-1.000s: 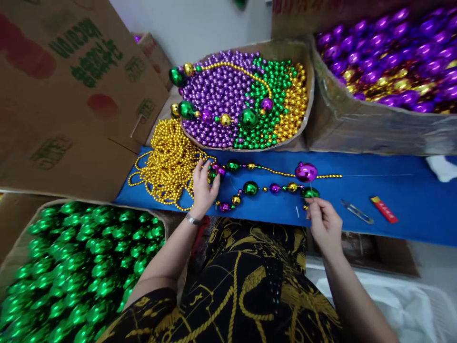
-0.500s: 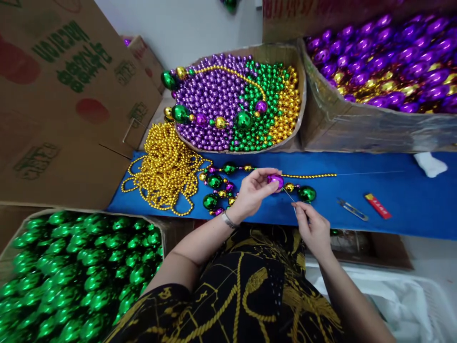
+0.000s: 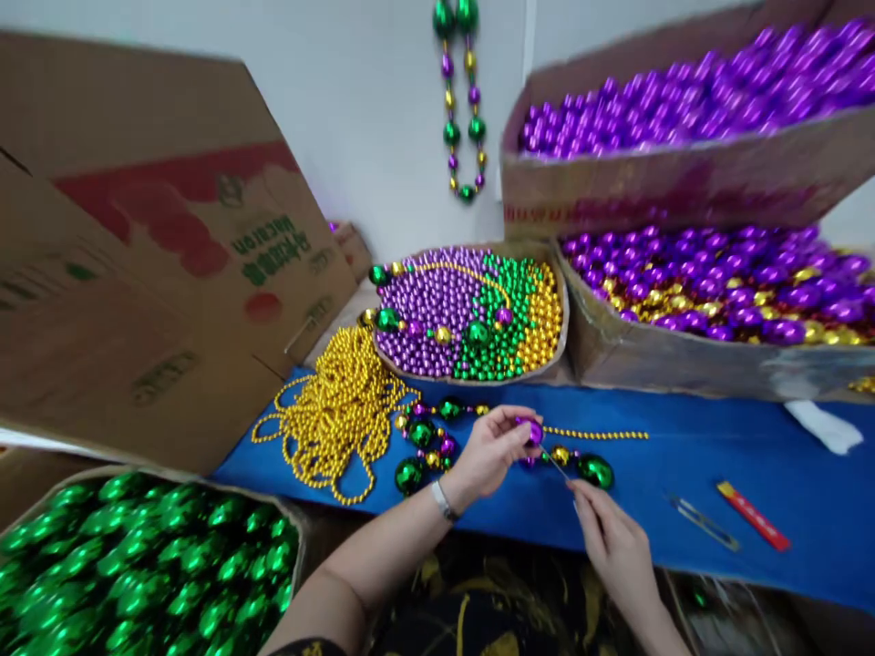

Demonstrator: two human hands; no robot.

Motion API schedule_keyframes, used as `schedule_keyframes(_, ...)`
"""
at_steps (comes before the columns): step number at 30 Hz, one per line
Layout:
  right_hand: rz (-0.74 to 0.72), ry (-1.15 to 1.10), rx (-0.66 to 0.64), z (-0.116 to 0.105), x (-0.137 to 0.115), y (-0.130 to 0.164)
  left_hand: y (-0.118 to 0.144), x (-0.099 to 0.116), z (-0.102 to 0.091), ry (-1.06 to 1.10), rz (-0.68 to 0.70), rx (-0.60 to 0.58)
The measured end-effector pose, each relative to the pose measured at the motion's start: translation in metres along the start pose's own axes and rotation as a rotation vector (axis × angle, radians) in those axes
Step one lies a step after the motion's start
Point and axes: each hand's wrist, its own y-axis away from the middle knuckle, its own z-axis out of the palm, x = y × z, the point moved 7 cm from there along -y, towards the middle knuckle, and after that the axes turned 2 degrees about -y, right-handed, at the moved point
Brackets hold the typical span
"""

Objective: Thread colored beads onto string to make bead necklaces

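Vividly blue tabletop (image 3: pixel 684 465), pale wall (image 3: pixel 355 137)

Read "Macaron" in green lettering (image 3: pixel 263 235) on the large cardboard box (image 3: pixel 205 364) at left; green Chinese characters (image 3: pixel 277 260) beside it were too blurred to read. Framed green marks (image 3: pixel 164 375) on the same box: illegible. Pale characters on the red packet (image 3: pixel 753 517) and red print (image 3: pixel 537 215) on the upper right carton (image 3: pixel 684 178) could not be deciphered.

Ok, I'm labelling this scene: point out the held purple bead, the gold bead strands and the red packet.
Purple bead (image 3: pixel 537 432): head view, its exposed surface.
Gold bead strands (image 3: pixel 347 401): head view, heap's middle.
Red packet (image 3: pixel 754 517): head view, its middle.
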Motion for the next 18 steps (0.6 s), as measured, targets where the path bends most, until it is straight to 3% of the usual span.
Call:
schedule_keyframes(5,-0.086,0.074,0.096,-0.005,0.008,0.001,-0.007,0.003,0.014,-0.038,0.019,-0.020)
schedule_keyframes(18,-0.009,0.092,0.100,-0.012,0.010,0.007,-0.007,-0.008,0.029,-0.028,0.040,-0.043)
